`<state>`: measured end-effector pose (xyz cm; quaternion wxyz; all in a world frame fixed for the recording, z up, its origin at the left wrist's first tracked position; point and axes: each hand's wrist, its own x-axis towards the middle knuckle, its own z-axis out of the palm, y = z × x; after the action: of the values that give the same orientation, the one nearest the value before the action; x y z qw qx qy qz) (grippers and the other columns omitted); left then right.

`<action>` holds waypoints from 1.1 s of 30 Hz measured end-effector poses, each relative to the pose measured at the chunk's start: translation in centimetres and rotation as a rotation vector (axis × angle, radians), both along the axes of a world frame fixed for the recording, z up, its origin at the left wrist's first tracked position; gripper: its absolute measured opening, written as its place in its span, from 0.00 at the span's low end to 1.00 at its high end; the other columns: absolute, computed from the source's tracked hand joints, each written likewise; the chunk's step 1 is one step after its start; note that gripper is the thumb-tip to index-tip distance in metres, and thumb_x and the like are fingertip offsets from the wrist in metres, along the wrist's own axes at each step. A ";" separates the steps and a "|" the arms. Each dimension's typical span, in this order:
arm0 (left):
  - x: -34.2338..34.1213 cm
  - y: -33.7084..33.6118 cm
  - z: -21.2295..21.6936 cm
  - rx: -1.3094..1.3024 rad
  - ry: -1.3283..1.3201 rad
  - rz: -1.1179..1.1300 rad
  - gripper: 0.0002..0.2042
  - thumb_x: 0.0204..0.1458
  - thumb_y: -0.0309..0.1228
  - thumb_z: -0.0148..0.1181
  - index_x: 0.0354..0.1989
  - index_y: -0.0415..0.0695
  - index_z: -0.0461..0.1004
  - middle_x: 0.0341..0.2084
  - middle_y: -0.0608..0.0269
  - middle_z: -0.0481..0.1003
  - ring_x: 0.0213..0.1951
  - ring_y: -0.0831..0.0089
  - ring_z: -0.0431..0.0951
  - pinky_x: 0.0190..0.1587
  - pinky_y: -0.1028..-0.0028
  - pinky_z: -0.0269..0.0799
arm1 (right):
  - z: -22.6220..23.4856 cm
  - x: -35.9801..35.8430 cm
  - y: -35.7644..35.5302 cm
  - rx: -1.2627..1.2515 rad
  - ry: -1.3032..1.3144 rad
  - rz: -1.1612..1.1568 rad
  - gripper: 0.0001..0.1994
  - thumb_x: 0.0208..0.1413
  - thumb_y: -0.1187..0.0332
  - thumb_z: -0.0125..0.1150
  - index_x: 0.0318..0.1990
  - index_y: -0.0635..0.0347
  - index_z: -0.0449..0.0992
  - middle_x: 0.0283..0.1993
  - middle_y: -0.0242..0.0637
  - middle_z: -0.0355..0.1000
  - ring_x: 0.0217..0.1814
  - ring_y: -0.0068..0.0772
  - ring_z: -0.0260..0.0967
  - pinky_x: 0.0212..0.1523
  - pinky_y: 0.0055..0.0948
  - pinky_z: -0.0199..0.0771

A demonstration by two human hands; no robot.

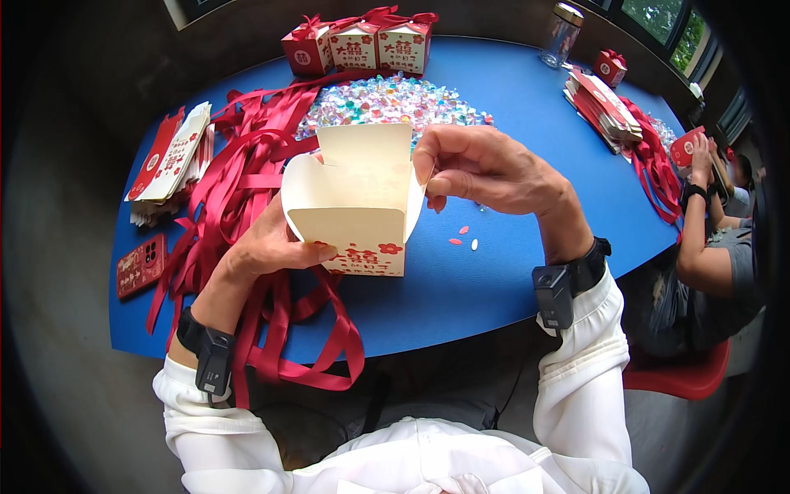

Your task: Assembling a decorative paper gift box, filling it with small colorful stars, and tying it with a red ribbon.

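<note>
I hold a cream paper box (355, 206) with red flower print above the blue table (494, 280). Its top flaps stand open and the inside looks empty. My left hand (267, 247) grips the box from below at its left side. My right hand (477, 169) pinches the right flap with thumb and fingers. Behind the box lies a heap of small wrapped candies (391, 99). Red ribbons (247, 189) spread in a tangle under and left of my left hand.
Three finished red-and-cream boxes (358, 43) with bows stand at the far edge. Flat box blanks (169, 160) are stacked left, with a red phone (140, 265) nearby. More blanks (605, 103), a glass jar (562, 34) and another seated person (712, 239) are at right.
</note>
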<state>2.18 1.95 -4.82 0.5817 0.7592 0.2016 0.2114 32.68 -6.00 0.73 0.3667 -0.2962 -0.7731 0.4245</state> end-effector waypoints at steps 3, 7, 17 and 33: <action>0.0 0.1 0.1 -0.003 0.003 -0.020 0.51 0.39 0.31 0.73 0.72 0.38 0.48 0.63 0.55 0.64 0.66 0.64 0.62 0.68 0.61 0.55 | 0.5 0.0 -0.2 0.031 -0.030 0.000 0.09 0.64 0.67 0.60 0.41 0.65 0.72 0.33 0.36 0.74 0.38 0.25 0.77 0.42 0.27 0.81; -0.1 0.2 -0.2 0.023 -0.017 -0.025 0.51 0.39 0.31 0.73 0.73 0.39 0.48 0.63 0.55 0.64 0.66 0.64 0.61 0.68 0.61 0.55 | 1.2 -0.3 -0.6 0.128 -0.139 -0.066 0.06 0.58 0.76 0.58 0.41 0.66 0.72 0.35 0.39 0.76 0.39 0.28 0.78 0.45 0.29 0.82; 0.7 -0.2 -0.5 0.165 -0.161 -0.056 0.53 0.42 0.27 0.72 0.75 0.43 0.41 0.67 0.56 0.58 0.69 0.66 0.56 0.70 0.61 0.52 | 2.0 -1.7 -1.8 0.070 -0.179 -0.179 0.10 0.48 0.77 0.50 0.37 0.65 0.77 0.26 0.35 0.73 0.32 0.24 0.76 0.34 0.25 0.79; 0.7 -0.1 -0.5 0.240 -0.135 -0.049 0.57 0.40 0.29 0.72 0.76 0.46 0.36 0.70 0.54 0.51 0.72 0.61 0.51 0.72 0.59 0.46 | 1.2 -1.9 -1.6 0.080 -0.061 -0.196 0.28 0.38 0.74 0.44 0.50 0.67 0.78 0.18 0.28 0.64 0.19 0.18 0.63 0.23 0.20 0.64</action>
<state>2.91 1.85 -5.33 0.5041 0.8120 0.1165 0.2703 30.75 -7.55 1.96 0.3945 -0.3682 -0.7675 0.3461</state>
